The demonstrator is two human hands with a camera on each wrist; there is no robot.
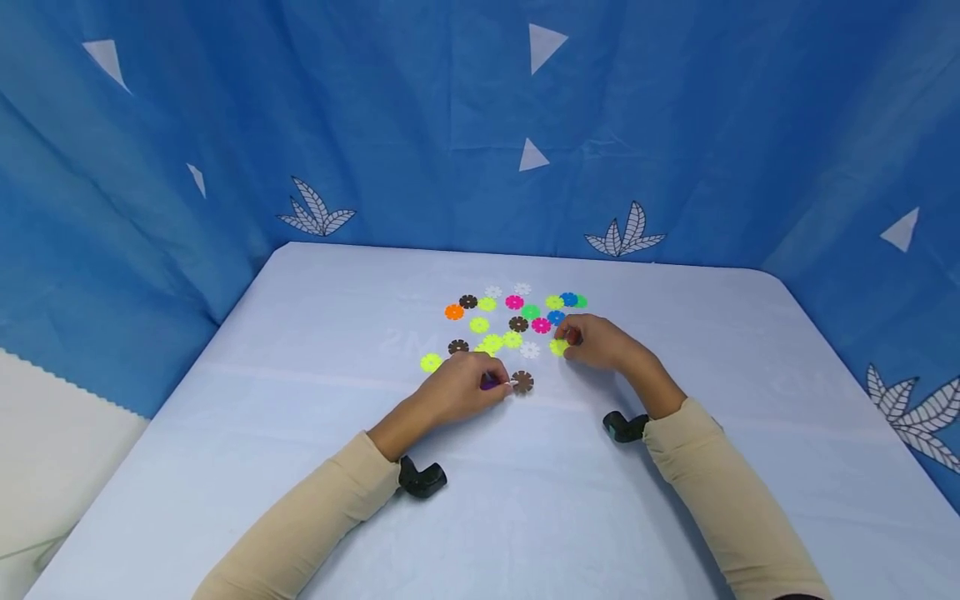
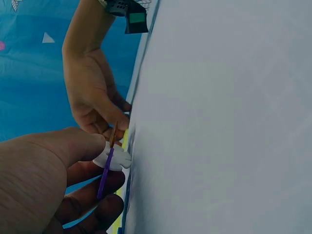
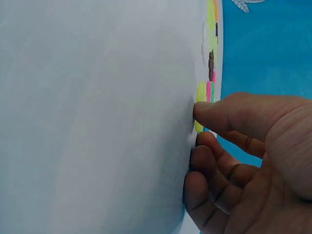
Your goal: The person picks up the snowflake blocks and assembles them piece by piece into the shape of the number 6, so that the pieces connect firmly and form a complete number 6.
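My left hand [image 1: 463, 385] pinches a few notched plastic snowflake discs joined together: a brown disc [image 1: 522, 382], a white disc [image 2: 119, 160] and a purple disc [image 2: 104, 176]. In the head view the fingers cover much of the purple and white ones. Farther right, my right hand [image 1: 596, 342] is down at the tabletop with curled fingers. Its thumb and index finger grip the edge of a yellow-green snowflake disc [image 1: 557, 347]. That disc [image 3: 199, 126] shows partly behind the thumb in the right wrist view.
Loose snowflake discs lie spread beyond the hands: an orange disc [image 1: 453, 312], a pink disc [image 1: 514, 302], a blue disc [image 1: 556, 317], a white disc [image 1: 529, 350] and several others. They rest on a white-covered table [image 1: 480, 517], with a blue curtain [image 1: 420, 125] behind.
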